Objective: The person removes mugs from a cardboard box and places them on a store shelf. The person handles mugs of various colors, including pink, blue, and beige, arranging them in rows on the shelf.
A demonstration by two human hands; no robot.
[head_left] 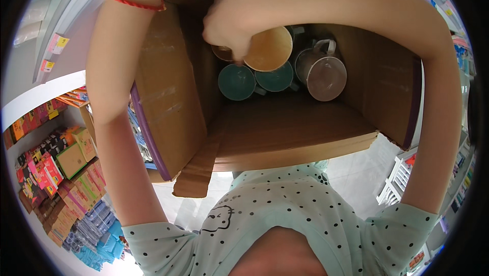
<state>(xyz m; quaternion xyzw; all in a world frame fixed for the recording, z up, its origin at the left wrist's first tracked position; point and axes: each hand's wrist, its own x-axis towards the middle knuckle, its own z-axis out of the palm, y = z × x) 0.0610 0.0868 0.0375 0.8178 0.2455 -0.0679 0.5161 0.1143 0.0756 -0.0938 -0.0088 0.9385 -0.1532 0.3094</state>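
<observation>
A: Start at the left; what's there?
B: Shelves point(56, 36) with small price tags run up the left rim; below them, packed boxes point(61, 174) in red, green and orange, and blue packs lower down; the left forearm rises past them, a red band point(133, 2) round the wrist.
A: And the left hand?
B: It goes out of the picture at the top edge; I cannot tell whether it is open or closed, nor what it holds.
A: Next along?
B: A cardboard box point(168, 97), open toward the camera, its left flap edged with purple tape; a strip of brown tape hangs loose at its lower left corner.
A: Inside it?
B: Cups at the far end; the right hand point(226, 26) reaches in from above, fingers closed round the rim of a tan cup point(269, 49), which is tipped so its mouth faces the camera, near the top middle of the box; a brown cup shows just behind the fingers.
A: Below that?
B: Two teal cups point(237, 82) side by side, touching; the tan cup overlaps the right one.
A: Further right?
B: A grey mug point(326, 77) with a handle, just beside the teal pair; then the box's right wall, and the right arm arching over it; white racks point(395, 184) stand on the floor beyond.
</observation>
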